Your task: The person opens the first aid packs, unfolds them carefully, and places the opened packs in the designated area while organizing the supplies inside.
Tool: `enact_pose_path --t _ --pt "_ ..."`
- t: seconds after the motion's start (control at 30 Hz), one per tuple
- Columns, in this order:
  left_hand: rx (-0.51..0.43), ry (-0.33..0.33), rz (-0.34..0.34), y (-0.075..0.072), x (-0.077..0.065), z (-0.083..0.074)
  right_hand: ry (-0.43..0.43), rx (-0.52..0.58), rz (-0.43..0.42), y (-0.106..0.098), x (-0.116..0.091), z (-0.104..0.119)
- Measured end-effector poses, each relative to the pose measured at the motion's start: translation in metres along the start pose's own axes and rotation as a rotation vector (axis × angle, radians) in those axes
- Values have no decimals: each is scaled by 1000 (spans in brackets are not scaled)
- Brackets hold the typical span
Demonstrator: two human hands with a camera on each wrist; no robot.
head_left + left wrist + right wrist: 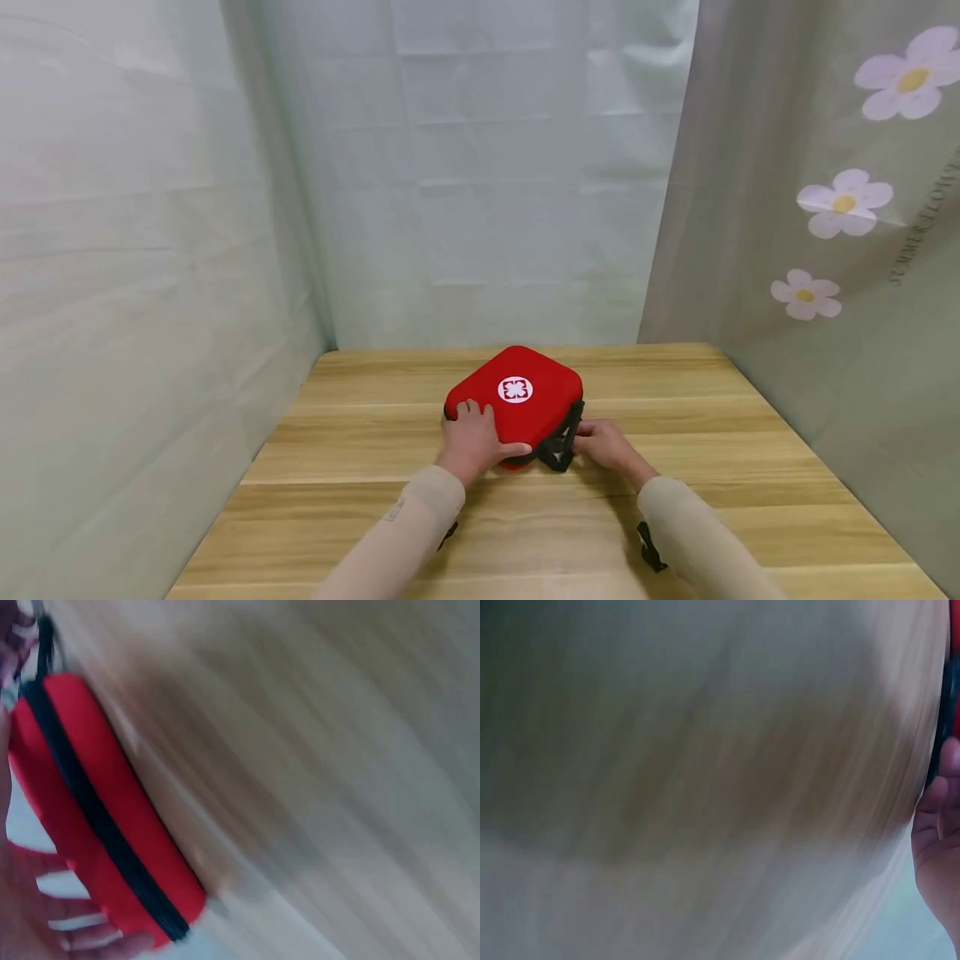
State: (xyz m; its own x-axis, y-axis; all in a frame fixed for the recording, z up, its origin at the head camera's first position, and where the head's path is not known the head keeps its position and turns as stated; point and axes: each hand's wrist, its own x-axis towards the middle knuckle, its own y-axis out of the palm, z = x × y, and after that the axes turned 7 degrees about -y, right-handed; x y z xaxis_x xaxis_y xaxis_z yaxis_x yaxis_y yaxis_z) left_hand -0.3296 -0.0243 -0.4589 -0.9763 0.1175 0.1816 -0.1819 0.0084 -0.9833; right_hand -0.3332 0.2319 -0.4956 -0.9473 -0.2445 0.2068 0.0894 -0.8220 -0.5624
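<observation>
A red first-aid case (546,380) with a round white emblem sits on the wooden table, turned cornerwise. My left hand (472,439) grips its near left corner, fingers over the lid and thumb along the near edge. In the left wrist view, a black zipper (97,814) runs along the case's side, closed where it shows. A black strap handle (557,457) hangs off the near right side. There my right hand (604,443) pinches at the black strap; thumb and fingertip meet beside the black edge in the right wrist view. Its other fingers are partly hidden.
The wooden table (360,467) extends around the case on all sides. Pale cloth curtains (487,183) hang behind it and on both sides, the right one printed with white flowers (845,204). Black wrist bands (651,547) show below both forearms.
</observation>
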Motion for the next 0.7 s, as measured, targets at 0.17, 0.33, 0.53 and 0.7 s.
enact_pose_path --t 0.17,0.33,0.53,0.7 --pt "71 2 -45 1 -1 -4 -16 -25 -46 12 3 4" --pt "-41 126 45 -5 15 31 -42 -41 -61 19 5 5" --pt "-324 197 283 -5 34 76 -42 -62 -68 25 5 7" --pt "-415 172 379 0 37 91 -49 -57 -83 30 3 11"
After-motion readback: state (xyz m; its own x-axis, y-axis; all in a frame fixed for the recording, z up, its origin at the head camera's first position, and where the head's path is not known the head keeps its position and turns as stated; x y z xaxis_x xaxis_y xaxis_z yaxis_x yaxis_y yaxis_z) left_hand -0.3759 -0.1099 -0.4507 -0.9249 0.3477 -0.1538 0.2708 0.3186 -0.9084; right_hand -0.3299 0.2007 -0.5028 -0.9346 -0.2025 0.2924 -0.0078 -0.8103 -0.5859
